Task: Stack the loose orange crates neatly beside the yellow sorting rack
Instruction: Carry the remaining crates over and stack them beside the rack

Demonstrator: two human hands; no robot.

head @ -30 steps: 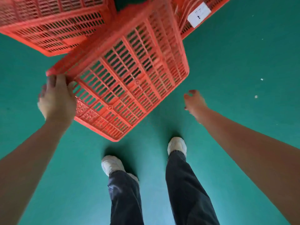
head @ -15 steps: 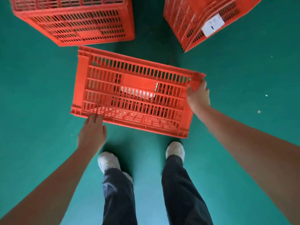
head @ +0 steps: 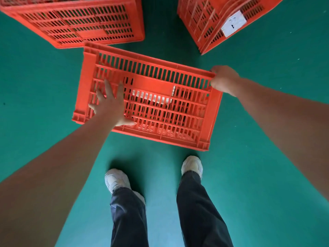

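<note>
An orange slatted crate (head: pixel 160 82) hangs tipped in front of me, its long side wall facing up, a white label showing through the slats. My right hand (head: pixel 224 79) grips its upper right corner. My left hand (head: pixel 110 106) lies flat with fingers spread on the left part of the side wall, not closed around anything. The yellow sorting rack is not in view.
Another orange crate (head: pixel 74 24) stands on the green floor (head: pixel 35 82) at the top left. A stack of nested orange crates (head: pixel 210 20) with a white label stands at the top right. My feet in white shoes (head: pixel 117 180) are below the held crate.
The crate swung from showing its bottom to showing its side wall. My right hand took hold of the right corner. My left hand left the lower edge and now rests flat on the wall.
</note>
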